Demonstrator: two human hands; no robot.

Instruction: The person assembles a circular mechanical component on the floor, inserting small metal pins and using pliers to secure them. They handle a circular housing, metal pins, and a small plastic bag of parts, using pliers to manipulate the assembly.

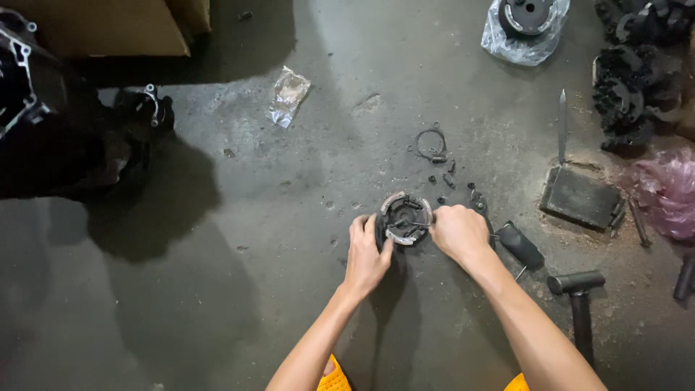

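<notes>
I see both hands on the round clutch assembly (405,218), mid-floor. Left hand (366,253) cups its left rim, fingers curled on the edge. Right hand (459,232) is closed on a thin tool at its right side. Wire ring (430,143) and small bolts (449,178) lie just beyond. Hammer (577,289) near right, flat metal block (580,197) far right.

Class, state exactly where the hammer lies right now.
In the head view, the hammer lies on the floor at lower right, beside the right hand.
</notes>
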